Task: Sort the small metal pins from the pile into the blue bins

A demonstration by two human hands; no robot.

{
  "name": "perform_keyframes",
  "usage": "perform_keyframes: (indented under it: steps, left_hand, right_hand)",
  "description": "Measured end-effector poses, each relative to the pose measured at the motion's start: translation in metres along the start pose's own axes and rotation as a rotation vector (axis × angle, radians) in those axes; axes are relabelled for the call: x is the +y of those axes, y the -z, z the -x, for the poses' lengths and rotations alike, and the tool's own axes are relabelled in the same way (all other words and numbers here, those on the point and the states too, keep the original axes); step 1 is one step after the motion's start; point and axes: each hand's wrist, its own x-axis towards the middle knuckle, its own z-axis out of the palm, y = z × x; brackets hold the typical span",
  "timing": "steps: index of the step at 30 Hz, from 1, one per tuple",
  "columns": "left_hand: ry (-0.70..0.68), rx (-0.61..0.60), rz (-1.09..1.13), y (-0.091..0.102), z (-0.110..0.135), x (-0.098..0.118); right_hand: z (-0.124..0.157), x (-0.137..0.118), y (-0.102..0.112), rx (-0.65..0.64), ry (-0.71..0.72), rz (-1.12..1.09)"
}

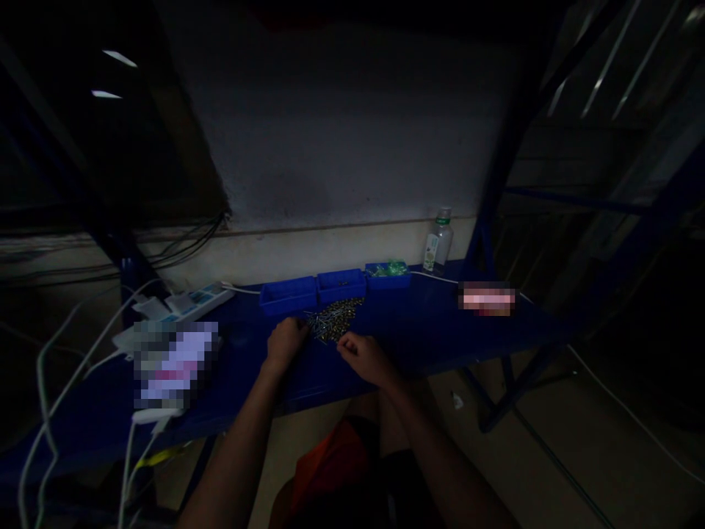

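Observation:
A loose pile of small metal pieces point(335, 320) lies on the blue tabletop point(410, 323). Some look like long silvery screws, others like short brass-coloured fittings; the dim light hides finer detail. At the pile's left edge is my left hand point(286, 341), its fingers curled together and touching the silvery pieces. My right hand point(360, 355) is at the near right edge, thumb and fingers pinched. Whatever either hand holds is too small or hidden to make out.
Behind the pile stand a blue bin point(288, 295), a second bin point(341, 285) with a few small pieces, and a third bin point(388, 275) with green plastic. A bottle point(438, 246) stands at the back right. Left are a power strip point(201, 301) and white cables point(47, 411).

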Motion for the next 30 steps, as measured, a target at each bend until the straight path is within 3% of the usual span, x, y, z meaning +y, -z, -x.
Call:
perform_keyframes:
  steps: [8,13,17,20,24,30]
  left_hand:
    - [0.049,-0.001,-0.051,-0.001,-0.009,0.006]
    - [0.058,0.021,0.084,0.010,-0.005,0.003]
    - [-0.058,0.152,0.404,0.012,0.023,0.003]
    - [-0.202,0.131,0.618,0.003,0.055,0.012]
    - [-0.356,0.032,0.661,-0.006,0.084,0.023]
    - [-0.379,-0.029,0.637,-0.004,0.084,0.026]
  right_hand:
    - [-0.001,0.001,0.000,0.004,-0.007,0.007]
    - [0.000,0.000,0.000,0.007,-0.028,0.009]
    - [0.000,-0.001,0.000,-0.003,-0.029,-0.002]
    - [0.000,0.002,-0.002,0.018,-0.030,-0.028]
    - [-0.001,0.005,-0.003,0.059,-0.061,-0.059]
    - [0.000,0.002,0.001,-0.032,0.030,-0.108]
